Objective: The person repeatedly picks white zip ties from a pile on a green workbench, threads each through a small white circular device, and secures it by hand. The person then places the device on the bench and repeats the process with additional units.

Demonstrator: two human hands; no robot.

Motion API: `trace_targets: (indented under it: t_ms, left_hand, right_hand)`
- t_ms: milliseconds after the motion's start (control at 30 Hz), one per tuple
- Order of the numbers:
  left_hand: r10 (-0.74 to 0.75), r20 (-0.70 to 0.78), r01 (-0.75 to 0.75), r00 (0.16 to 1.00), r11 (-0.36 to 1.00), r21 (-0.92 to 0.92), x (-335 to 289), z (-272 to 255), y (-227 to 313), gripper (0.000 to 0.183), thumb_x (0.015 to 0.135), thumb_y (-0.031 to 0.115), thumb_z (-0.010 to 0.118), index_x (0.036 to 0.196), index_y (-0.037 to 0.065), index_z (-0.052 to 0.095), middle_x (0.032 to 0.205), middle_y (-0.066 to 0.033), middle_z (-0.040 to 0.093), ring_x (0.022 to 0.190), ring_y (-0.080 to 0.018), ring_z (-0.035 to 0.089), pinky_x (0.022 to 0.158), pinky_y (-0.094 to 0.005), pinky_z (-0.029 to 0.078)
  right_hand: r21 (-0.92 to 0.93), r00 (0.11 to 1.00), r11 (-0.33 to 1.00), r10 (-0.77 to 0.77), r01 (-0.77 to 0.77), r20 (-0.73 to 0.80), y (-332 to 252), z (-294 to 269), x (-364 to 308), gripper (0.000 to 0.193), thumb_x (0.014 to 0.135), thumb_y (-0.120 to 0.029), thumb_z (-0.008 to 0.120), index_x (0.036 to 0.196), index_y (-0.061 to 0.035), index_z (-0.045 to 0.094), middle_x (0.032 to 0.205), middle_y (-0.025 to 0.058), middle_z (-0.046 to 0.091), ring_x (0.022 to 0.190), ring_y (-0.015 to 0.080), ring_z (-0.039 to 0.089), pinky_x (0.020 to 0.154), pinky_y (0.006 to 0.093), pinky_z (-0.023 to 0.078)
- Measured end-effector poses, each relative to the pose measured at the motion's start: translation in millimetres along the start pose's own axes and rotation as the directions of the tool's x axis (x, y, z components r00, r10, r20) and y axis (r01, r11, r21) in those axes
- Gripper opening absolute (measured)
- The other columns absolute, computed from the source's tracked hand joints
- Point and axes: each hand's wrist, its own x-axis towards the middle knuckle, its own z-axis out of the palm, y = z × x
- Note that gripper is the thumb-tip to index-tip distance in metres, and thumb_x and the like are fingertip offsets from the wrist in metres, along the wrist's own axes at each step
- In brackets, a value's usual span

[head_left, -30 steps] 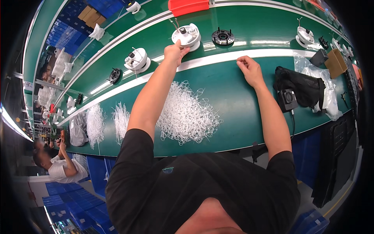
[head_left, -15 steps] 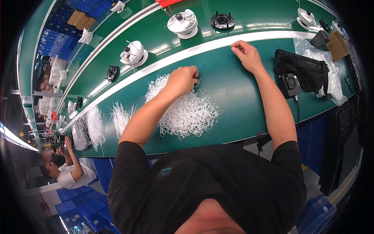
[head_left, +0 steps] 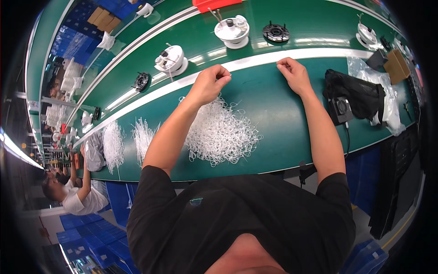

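Note:
A pile of thin white plastic loops with loose tails, like looped cable ties (head_left: 223,132), lies on the green table in front of me. Just beyond its far edge is my left hand (head_left: 211,84), thumb and fingers pinched together. Farther right, near the white rail, my right hand (head_left: 295,76) hovers with its thumb against its curled fingers. Anything in either pinch is too small to make out. White round fan-like housings with wires (head_left: 232,32) and a black ring-shaped part (head_left: 276,33) stand on the green line beyond the rail.
Left of the pile lie straight white strips (head_left: 143,139) and another white heap (head_left: 113,146). A black bag (head_left: 356,93), a small black device (head_left: 341,110) and a cardboard box (head_left: 396,66) are at right. A person in white (head_left: 84,196) works at far left.
My left hand has lifted away from the pile toward the rail. My right hand stays pinched in about the same place. The housings and black parts on the line appear farther right.

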Motion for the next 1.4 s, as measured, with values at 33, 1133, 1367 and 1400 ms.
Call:
trace_targets:
  t_ms: [33, 1133, 1367, 1400]
  left_hand:
    - [0.014, -0.008, -0.015, 1.000, 1.000, -0.020, 0, -4, -4, 0.014, 0.092, 0.013, 0.068, 0.094, -0.001, 0.064, 0.093, -0.0081, 0.070, 0.086, -0.0150, 0.064, 0.079, -0.0308, 0.051]
    - [-0.506, -0.002, 0.363, 0.863, 0.623, -0.693, 74, -89, -107, 0.026, 0.094, 0.009, 0.052, 0.111, -0.011, 0.057, 0.098, -0.0209, 0.067, 0.079, -0.0283, 0.071, 0.065, -0.0321, 0.063]
    - [-0.493, -0.083, 0.265, 0.866, 0.594, -0.759, 86, -55, -94, 0.027, 0.095, 0.009, 0.051, 0.109, -0.015, 0.054, 0.096, -0.0226, 0.066, 0.077, -0.0297, 0.070, 0.061, -0.0336, 0.064]
    - [-0.487, -0.101, 0.264, 0.868, 0.624, -0.736, 88, -51, -87, 0.026, 0.095, 0.009, 0.051, 0.109, -0.014, 0.055, 0.097, -0.0220, 0.066, 0.078, -0.0295, 0.071, 0.062, -0.0331, 0.064]
  right_hand:
    - [-0.016, 1.000, 1.000, -0.013, 0.012, -0.005, 0, -1, 0, 0.016, 0.091, -0.016, 0.066, 0.099, -0.0024, 0.067, 0.084, 0.0056, 0.068, 0.075, 0.0134, 0.062, 0.072, 0.0279, 0.050]
    - [-0.087, 0.995, 0.996, -0.033, 0.025, -0.091, -15, 4, -4, 0.023, 0.091, -0.024, 0.066, 0.098, -0.0017, 0.070, 0.083, 0.0102, 0.069, 0.074, 0.0225, 0.064, 0.070, 0.0326, 0.050]
    - [-0.129, 0.969, 0.977, -0.142, 0.171, 0.204, -98, 69, -12, 0.036, 0.096, -0.033, 0.057, 0.103, 0.0004, 0.069, 0.096, 0.0193, 0.069, 0.091, 0.0359, 0.066, 0.081, 0.0424, 0.049]
    - [-0.075, 0.980, 0.990, -0.102, 0.116, 0.170, -100, 80, -8, 0.039, 0.097, -0.036, 0.054, 0.101, 0.0002, 0.070, 0.096, 0.0209, 0.069, 0.093, 0.0385, 0.064, 0.083, 0.0449, 0.049]
